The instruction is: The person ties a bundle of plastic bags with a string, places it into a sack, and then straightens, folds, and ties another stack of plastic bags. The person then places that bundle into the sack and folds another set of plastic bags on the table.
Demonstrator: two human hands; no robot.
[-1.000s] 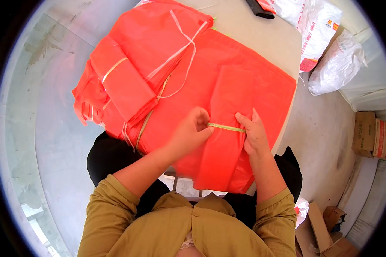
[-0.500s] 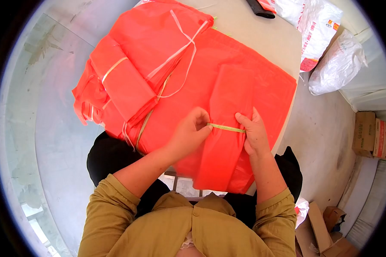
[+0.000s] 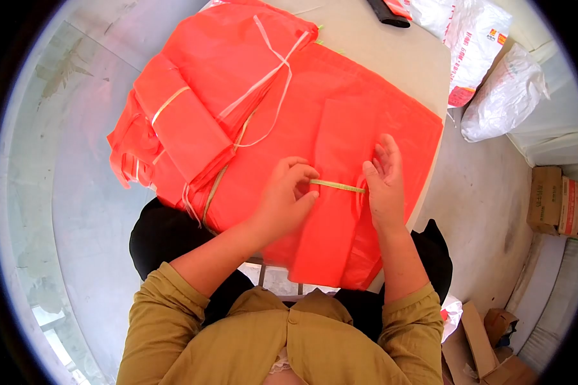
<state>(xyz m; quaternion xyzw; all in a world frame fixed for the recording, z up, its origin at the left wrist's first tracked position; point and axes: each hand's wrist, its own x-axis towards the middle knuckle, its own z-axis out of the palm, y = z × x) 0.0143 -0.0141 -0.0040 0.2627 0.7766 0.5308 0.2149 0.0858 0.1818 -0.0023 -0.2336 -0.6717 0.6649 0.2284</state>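
A folded red plastic bundle (image 3: 331, 224) lies on a wide red sheet stack (image 3: 392, 102), with a yellow-green band (image 3: 338, 186) across its middle. At the band's left end is my left hand (image 3: 290, 196), thumb and fingers apart and curved, with nothing visible between them. My right hand (image 3: 385, 183) is by the band's right end, fingers raised and spread, thumb near the band. To the left, another folded red bundle (image 3: 183, 125) has a pale band round it. Thin white ties (image 3: 288, 70) lie over the red plastic.
The round beige table (image 3: 424, 58) carries the red stacks. A black roll (image 3: 389, 13) is at its far edge. White printed sacks (image 3: 478, 48) and a white plastic bag (image 3: 506, 96) are at the right. Cardboard boxes (image 3: 546, 200) stand along the right side.
My right hand has let go of the band's right end and lifted, its fingers spreading. The thumb and fingers of my left hand have parted at the left end. The bundle has stayed in place.
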